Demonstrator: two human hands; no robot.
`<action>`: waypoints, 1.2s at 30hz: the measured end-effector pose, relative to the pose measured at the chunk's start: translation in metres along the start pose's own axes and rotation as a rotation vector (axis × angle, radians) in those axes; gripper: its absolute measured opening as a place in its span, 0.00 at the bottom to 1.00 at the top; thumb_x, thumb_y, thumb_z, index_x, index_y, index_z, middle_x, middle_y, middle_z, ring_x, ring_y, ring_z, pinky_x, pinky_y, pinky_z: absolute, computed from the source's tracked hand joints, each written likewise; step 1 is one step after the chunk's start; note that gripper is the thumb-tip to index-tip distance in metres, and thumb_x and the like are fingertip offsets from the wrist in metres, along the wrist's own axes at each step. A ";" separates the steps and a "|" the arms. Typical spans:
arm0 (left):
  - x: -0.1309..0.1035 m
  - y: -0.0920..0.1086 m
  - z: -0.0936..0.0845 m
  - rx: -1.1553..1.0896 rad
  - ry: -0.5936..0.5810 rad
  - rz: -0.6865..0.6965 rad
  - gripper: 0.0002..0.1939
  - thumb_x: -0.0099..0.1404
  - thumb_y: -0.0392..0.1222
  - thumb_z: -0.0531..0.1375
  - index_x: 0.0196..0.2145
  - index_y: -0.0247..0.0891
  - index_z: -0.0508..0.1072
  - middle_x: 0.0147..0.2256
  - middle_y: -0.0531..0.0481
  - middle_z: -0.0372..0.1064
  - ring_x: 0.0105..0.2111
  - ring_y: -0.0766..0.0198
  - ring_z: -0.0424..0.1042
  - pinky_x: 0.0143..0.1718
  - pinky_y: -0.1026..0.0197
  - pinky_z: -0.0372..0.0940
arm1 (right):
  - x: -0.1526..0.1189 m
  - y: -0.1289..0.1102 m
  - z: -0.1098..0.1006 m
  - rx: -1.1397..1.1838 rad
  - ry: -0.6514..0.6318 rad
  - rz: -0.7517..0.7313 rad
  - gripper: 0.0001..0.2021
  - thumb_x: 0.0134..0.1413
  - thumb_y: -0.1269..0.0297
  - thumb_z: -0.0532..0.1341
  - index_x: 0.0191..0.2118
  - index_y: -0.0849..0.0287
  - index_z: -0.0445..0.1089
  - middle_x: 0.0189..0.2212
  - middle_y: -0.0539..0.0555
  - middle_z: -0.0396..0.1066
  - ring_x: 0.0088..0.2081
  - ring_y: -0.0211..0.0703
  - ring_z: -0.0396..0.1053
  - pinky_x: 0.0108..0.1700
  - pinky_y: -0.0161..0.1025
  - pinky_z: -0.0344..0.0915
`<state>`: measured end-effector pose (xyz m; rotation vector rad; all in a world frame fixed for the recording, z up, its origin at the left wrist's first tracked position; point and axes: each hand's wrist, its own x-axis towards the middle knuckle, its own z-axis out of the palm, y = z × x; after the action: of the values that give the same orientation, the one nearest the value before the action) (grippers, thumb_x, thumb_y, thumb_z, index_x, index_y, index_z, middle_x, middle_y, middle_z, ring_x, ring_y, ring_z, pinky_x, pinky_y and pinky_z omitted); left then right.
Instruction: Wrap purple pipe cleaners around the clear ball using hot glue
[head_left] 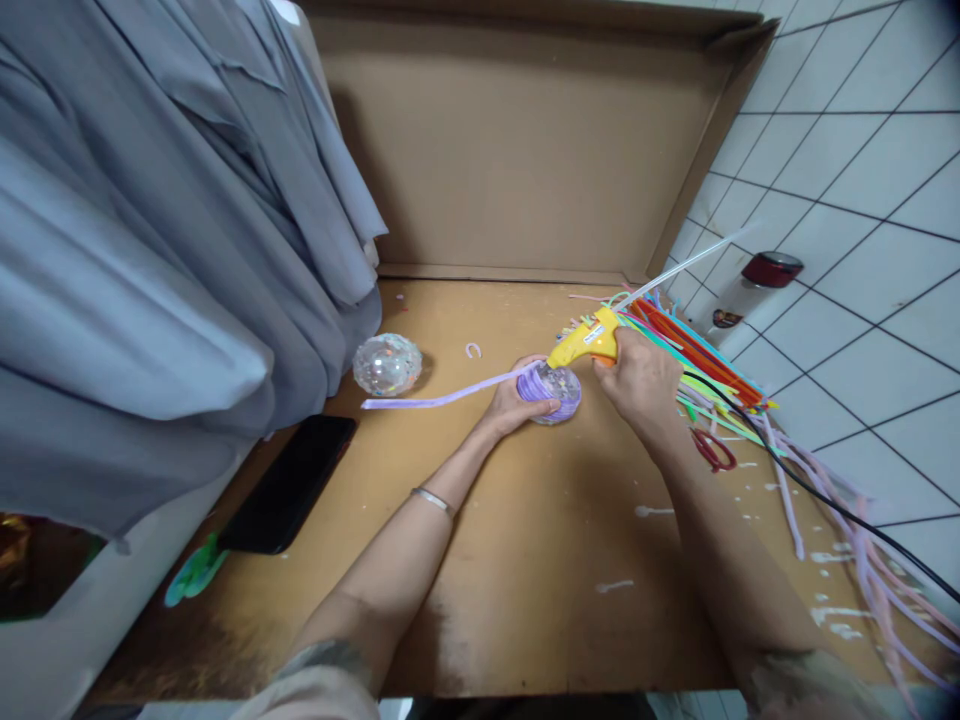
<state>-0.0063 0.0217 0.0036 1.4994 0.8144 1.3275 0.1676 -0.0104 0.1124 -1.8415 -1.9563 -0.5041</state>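
Observation:
My left hand [517, 400] is closed round a small clear ball [559, 385] partly wrapped in purple pipe cleaner. From the wrapped part, a loose length of purple pipe cleaner [435, 402] stretches out to the left over the table. In my right hand [645, 375] is a yellow hot glue gun [589, 340], its nozzle tip at the top of the ball, beside the purple windings. A long clear glue stick [682, 268] sticks out of the gun's back end. Whether glue is coming out I cannot tell.
A second clear ball [387, 364] sits left on the wooden table [525, 560]. Bundled coloured pipe cleaners [675, 350], red-handled scissors [712, 450] and a black cord [795, 480] lie right. A phone [292, 485] is near grey cloth [300, 300]; cardboard [525, 150] stands behind.

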 end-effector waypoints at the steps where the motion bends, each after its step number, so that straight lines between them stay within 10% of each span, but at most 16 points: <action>1: 0.000 0.000 0.000 -0.001 -0.003 0.003 0.41 0.41 0.50 0.73 0.52 0.36 0.67 0.50 0.43 0.69 0.49 0.54 0.70 0.53 0.54 0.65 | 0.001 0.001 -0.001 0.001 -0.006 0.004 0.12 0.54 0.61 0.55 0.40 0.62 0.69 0.34 0.60 0.74 0.32 0.47 0.65 0.30 0.40 0.45; 36: 0.001 0.000 -0.001 0.039 -0.002 0.036 0.41 0.41 0.55 0.73 0.51 0.36 0.68 0.52 0.42 0.68 0.52 0.52 0.69 0.56 0.52 0.63 | 0.011 0.022 0.031 0.133 -0.103 0.262 0.22 0.51 0.52 0.55 0.44 0.64 0.70 0.40 0.66 0.72 0.38 0.55 0.68 0.34 0.42 0.59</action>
<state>-0.0074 0.0227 0.0038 1.5524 0.8193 1.3429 0.1879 0.0165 0.0913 -2.0317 -1.7278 -0.1976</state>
